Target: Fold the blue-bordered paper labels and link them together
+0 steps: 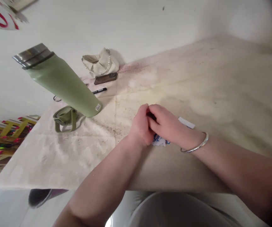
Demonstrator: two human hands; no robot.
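left hand (pixel 139 126) and right hand (pixel 170 124) touch, fingers curled | over paper bits (pixel 159 142) near table (pixel 221 104) front edge | can't tell what they grip

– Behind the right hand (pixel 167 125), what was being worn?
– A bracelet (pixel 198 147)! Silver-coloured, slim, rounded, and light was caught all along its band!
– And by the left hand (pixel 141 124)?
– A bare wrist (pixel 136 140) was shown there, and bare forearms (pixel 103 176) on both sides!
– And lower down?
– Greyish clothing (pixel 174 211) was seen, smoothly curved, partly lost in shadow!
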